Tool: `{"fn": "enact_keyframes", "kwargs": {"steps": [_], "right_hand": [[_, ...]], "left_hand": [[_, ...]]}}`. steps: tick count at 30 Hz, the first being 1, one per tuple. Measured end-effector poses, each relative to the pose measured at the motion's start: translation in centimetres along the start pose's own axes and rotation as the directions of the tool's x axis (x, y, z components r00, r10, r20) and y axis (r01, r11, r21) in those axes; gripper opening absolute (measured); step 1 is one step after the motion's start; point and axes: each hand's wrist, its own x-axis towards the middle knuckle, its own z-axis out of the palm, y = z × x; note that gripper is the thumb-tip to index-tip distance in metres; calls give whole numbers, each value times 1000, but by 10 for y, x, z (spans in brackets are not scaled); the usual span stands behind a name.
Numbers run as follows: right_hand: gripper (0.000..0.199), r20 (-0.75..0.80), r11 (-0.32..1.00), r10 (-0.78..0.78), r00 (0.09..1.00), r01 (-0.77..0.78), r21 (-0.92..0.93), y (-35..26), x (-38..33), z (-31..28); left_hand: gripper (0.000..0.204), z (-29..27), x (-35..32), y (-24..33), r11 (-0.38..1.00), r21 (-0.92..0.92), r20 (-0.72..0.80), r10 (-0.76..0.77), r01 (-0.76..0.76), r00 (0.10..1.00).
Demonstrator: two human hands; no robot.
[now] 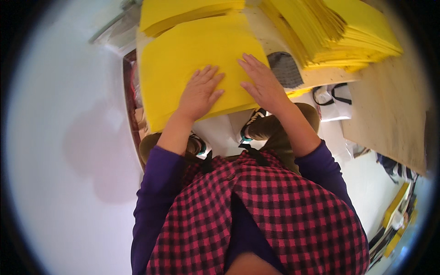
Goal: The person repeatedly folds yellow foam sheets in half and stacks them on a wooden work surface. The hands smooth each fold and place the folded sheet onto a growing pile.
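Note:
A broad yellow sheet (183,55), flat and smooth, lies on the table in front of me, its near edge reaching the table's front. My left hand (200,91) rests palm down on its middle, fingers stretched out. Further right, my right hand (263,85) lies over the sheet's right part with its fingers extended and thumb apart. Neither hand grasps anything. Whether the sheet is single or the top of a pile, I cannot tell. Just right of my right hand is a dark grey textured piece (285,69) on the tabletop.
Behind the sheet sits another yellow stack (192,16). A tall pile of folded yellow sheets (339,36) stands at the right on the wooden table (389,105). A white bag with black handles (333,103) is below the table edge. A white wall (68,137) runs along the left.

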Motion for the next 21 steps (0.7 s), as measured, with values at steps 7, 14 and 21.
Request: {"fn": "enact_keyframes", "kwargs": {"steps": [7,14,21], "right_hand": [[52,138,976,149,979,-124,-178,26,-5,7],[41,-162,930,343,925,-311,196,56,-41,-10],[39,-149,861,503,851,-477,179,79,-86,-20]], "left_hand": [[47,4,-4,-3,999,-32,-22,3,-4,1000],[48,5,-5,-3,1000,-25,-31,1,-2,1000],[48,7,-6,-4,1000,-28,-51,4,-6,999]]}}
